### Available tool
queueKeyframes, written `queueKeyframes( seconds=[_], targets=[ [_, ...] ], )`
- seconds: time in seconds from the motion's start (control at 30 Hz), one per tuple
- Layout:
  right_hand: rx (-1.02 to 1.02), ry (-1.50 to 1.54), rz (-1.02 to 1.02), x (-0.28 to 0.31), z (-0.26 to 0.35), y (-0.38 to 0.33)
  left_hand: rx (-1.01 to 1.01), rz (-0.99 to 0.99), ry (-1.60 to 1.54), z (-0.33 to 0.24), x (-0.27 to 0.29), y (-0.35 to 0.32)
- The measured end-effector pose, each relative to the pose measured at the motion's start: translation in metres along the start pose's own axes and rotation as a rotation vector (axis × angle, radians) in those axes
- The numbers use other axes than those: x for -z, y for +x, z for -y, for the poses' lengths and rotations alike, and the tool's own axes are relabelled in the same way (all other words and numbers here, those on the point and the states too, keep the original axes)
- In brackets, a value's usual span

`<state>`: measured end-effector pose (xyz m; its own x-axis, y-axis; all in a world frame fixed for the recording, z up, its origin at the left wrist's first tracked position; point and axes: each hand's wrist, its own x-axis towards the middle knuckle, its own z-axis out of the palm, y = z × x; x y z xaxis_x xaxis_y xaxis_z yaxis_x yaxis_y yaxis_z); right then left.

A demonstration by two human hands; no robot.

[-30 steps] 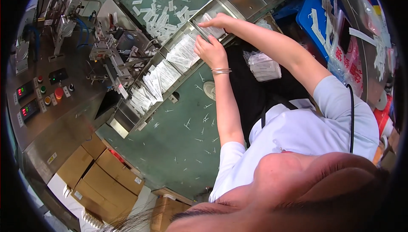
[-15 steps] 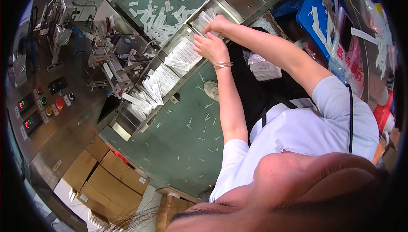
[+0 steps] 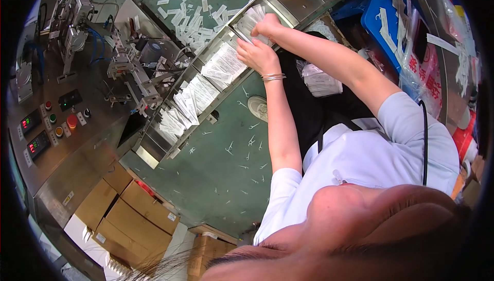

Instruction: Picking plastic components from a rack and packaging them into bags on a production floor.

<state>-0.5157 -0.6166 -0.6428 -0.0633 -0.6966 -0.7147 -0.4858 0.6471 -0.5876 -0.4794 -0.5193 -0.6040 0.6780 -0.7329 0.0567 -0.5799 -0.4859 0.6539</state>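
Note:
Small flat white packets (image 3: 225, 65) lie in rows in the compartments of a long metal trough (image 3: 181, 138). My right hand (image 3: 267, 26) is over the upper compartment with its fingers curled in against a fanned stack of packets (image 3: 250, 19); its fingertips are partly hidden. Beside it, my left hand (image 3: 261, 57), with bangles at the wrist, has its fingers stretched out along the divider by that stack. Nothing shows in the left palm. A bundle of similar packets in clear plastic (image 3: 321, 82) rests on my lap.
A metal machine (image 3: 128, 70) with buttons and displays stands left of the trough. Loose packets (image 3: 198, 23) litter the green floor beyond it, and small white picks (image 3: 229, 148) lie nearer. Cardboard boxes (image 3: 135, 224) are at lower left. A blue bin (image 3: 378, 21) holds packets at right.
Both hands have shifted slightly to the right, and my right hand is more curled. White strips at the machine's arm, above the trough's lower end, are gone from there.

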Motion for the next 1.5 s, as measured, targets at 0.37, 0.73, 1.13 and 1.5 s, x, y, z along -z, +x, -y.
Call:
queueKeyframes(
  seconds=[0.37,0.73,1.13,1.5],
  targets=[
    [0.093,0.177,0.730,0.022,0.031,-0.020,0.048,0.016,-0.010,0.004,-0.004,0.004],
    [0.280,0.443,0.727,0.020,0.012,-0.025,0.185,0.142,-0.110,-0.025,-0.009,0.000],
    [0.459,0.899,0.606,0.152,-0.020,-0.056,-0.338,0.230,-0.761,-0.101,-0.005,-0.065],
    [0.841,0.591,-0.240,0.328,-0.142,-0.102,0.065,0.968,-1.283,-0.246,-0.072,-0.126]
  ],
)
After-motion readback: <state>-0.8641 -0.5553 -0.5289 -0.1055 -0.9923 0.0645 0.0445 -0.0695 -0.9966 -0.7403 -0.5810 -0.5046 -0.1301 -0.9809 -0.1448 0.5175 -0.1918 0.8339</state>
